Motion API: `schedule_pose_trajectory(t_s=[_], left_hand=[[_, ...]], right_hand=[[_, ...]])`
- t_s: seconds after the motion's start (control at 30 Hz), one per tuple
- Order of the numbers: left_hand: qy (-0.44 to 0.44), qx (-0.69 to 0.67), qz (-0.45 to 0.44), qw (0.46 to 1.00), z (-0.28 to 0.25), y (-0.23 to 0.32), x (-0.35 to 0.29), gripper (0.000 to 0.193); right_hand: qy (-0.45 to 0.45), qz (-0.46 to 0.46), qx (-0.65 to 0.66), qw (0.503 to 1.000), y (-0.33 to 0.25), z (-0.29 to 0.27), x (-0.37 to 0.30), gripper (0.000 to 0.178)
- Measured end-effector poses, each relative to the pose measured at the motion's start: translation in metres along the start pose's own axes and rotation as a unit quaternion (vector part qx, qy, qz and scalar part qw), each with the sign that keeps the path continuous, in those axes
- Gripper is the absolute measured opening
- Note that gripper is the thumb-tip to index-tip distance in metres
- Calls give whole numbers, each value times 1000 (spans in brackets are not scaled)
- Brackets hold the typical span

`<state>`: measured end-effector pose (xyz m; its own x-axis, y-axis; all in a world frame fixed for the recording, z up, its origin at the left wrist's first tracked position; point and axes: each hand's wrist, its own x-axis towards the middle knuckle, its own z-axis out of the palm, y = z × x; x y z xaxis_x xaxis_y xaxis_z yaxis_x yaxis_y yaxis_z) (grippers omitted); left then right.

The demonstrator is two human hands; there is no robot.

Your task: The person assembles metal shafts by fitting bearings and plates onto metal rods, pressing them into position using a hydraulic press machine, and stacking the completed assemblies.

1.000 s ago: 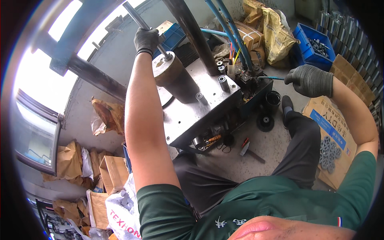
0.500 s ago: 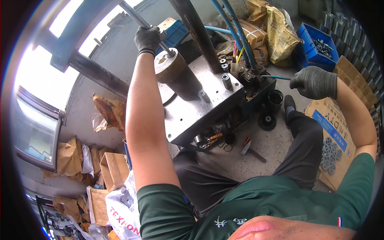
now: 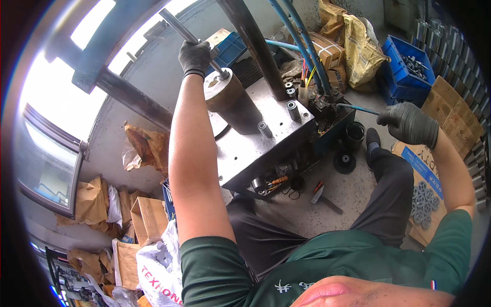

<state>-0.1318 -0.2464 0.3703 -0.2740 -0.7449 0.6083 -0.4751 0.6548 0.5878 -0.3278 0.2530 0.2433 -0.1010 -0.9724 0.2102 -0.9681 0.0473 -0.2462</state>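
My left hand [image 3: 195, 57], in a dark grey knit glove, is closed around the lower part of a shiny steel rod [image 3: 177, 25]. Below it the rod's thinner end meets the top of a thick, worn metal cylinder [image 3: 236, 105]. That cylinder stands on the steel plate [image 3: 240, 153] of a press. Off to the right, my gloved right hand [image 3: 409, 124] is closed on the outer end of a thin blue lever [image 3: 359, 108] that leads to the valve block [image 3: 330, 105]. Several small steel sleeves, one of them a bushing [image 3: 292, 110], stand upright on the plate.
Dark press columns [image 3: 250, 46] and blue hoses [image 3: 307, 43] rise behind the plate. A hammer [image 3: 326, 200] lies on the floor between my legs. Several metal rings [image 3: 423, 204] rest on cardboard at right, near blue crates [image 3: 406, 66]. Paper bags and cartons [image 3: 148, 220] stand at left.
The whole view has shifted slightly. My right hand and the blue lever's outer end are a little lower. My left hand keeps its hold on the rod.
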Motion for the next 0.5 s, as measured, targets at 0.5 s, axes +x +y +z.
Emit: schedule_pose_trajectory(t_s=[0.5], left_hand=[[-3,16,-4,1000,5,-2,7,38]], right_hand=[[-119,91,-4,989,-3,30,-45,14]])
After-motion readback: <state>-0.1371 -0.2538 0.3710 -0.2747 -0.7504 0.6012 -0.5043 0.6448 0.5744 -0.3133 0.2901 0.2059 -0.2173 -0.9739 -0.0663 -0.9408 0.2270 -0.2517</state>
